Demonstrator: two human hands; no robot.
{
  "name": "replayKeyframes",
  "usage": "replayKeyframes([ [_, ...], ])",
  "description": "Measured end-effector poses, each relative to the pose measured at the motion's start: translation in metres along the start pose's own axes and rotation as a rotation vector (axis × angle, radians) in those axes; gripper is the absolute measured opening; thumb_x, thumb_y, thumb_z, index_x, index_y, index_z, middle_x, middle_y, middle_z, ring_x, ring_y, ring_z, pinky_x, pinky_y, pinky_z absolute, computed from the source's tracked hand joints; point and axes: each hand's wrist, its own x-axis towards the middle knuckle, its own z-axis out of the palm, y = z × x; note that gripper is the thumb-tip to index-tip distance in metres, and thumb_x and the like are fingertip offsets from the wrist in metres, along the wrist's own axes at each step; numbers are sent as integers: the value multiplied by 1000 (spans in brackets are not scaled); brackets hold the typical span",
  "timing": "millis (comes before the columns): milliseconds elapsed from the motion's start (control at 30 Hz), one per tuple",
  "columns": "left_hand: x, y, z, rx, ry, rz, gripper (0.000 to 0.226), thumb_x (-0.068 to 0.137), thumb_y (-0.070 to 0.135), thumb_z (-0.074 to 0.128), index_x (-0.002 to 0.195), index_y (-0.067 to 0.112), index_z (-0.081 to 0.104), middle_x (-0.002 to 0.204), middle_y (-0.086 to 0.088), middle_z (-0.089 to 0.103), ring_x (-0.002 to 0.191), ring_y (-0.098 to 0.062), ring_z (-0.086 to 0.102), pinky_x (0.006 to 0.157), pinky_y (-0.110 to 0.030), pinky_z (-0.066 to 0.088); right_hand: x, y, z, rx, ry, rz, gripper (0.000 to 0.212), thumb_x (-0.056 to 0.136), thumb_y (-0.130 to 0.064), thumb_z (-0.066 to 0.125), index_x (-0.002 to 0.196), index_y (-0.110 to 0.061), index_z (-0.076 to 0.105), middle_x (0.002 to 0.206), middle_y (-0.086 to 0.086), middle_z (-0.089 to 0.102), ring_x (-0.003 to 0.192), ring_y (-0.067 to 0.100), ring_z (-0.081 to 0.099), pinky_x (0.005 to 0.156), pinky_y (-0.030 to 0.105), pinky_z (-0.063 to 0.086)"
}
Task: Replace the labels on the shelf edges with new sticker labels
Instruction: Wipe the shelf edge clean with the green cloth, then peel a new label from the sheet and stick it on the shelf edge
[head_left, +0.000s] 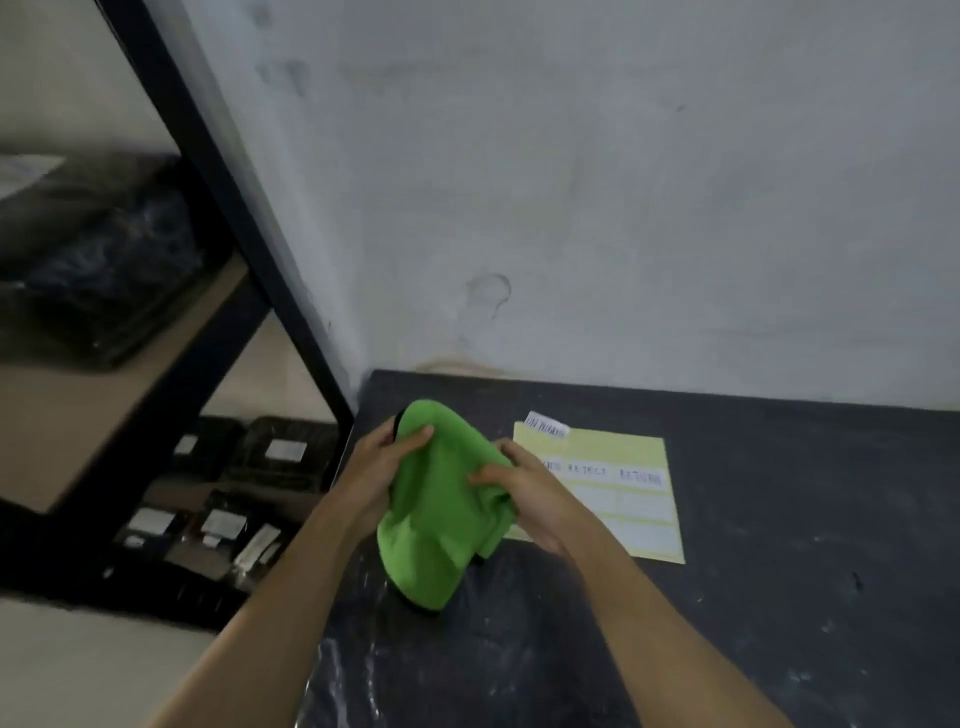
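Left hand (371, 467) grips the upper left edge of a green cloth (441, 525), thumb laid over the fabric. Right hand (524, 493) pinches the cloth's right side, fingers curled into the folds. The cloth hangs over a dark table (779, 597). A yellow sticker sheet (623, 499) lies flat on the table just beside the right hand, its near-left corner hidden by cloth. One loose label (546, 425) sits at its far-left corner. A black-framed shelf (234, 218) stands to the left, with bagged items (218, 519) on its lower level.

dark table (779, 597) bare right of sticker sheet (639, 499), wall (571, 208) behind, black shelf post (249, 234) left
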Motion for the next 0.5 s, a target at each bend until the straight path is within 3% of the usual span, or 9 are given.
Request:
replayKeyframes([
  [133,35,-13,-10,227,31,8,40,61,23,82,98,28,68,98,-4,73,88,-21,71,70,-33,58,46,15,-8,-197,160,-19,21,81,-16,68,94,-2,59,99,22,67,84,30,65,77,44,53],
  [267,67,-25,-19,606,80,27,58,67,24,84,112,35,50,102,11,65,87,-5,64,72,-23,54,76,25,-12,-553,303,-150,21,83,-24,67,96,-11,59,88,-1,62,81,18,59,69,28,44],
  [367,87,-35,-19,675,91,-10,83,70,25,83,139,21,37,123,-5,60,108,-24,60,94,-42,50,81,27,-28,-643,438,-327,11,85,-18,63,94,-12,61,90,-2,63,85,15,59,72,23,42],
  [433,90,-44,-11,827,176,44,86,71,29,82,141,19,33,128,-7,56,113,-29,55,96,-44,47,78,30,-47,-722,529,-408,7,86,-13,61,92,-10,62,96,0,64,91,17,57,75,22,39],
  [500,85,-52,0,965,385,189,83,69,27,82,136,17,33,134,-10,45,123,-33,41,99,-51,39,73,35,-65,-827,587,-431,5,86,-10,61,91,-9,62,97,1,62,96,20,53,75,19,33],
])
